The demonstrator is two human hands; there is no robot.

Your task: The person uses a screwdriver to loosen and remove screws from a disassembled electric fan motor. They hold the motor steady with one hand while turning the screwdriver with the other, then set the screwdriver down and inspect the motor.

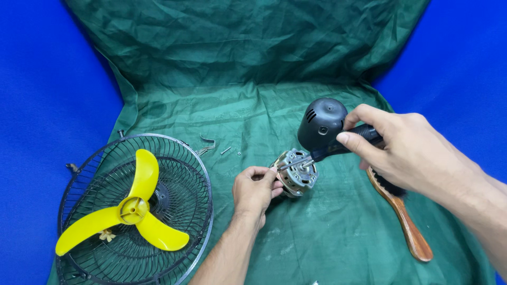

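Head view of a partly dismantled fan laid out on a desk draped in a crumpled green cloth [253, 116]. The landmark is the bare fan motor [297, 172], a grey metal body with its shaft end facing up, lying near the middle of the cloth. The left hand [254, 189] sits directly left of the motor, its grip closed on the motor's side with thumb and fingertips pressing the casing. The right hand [409, 153] comes in from the right of the motor; its grip is clamped on the black handle of a screwdriver [338, 148], whose metal tip rests on the motor's top face. Just behind the motor, and touching the screwdriver's line in this view, stands the black domed motor cover [319, 122]. To the right of the motor, partly hidden under the right hand, lies a wooden-handled brush [409, 229] with dark bristles. Well to the left of the motor rests the black wire fan guard [179, 153], with the yellow three-bladed propeller [132, 211] lying inside it. Between guard and motor, slightly farther back, lie a bent metal clip [207, 141] and a few small screws [226, 150]
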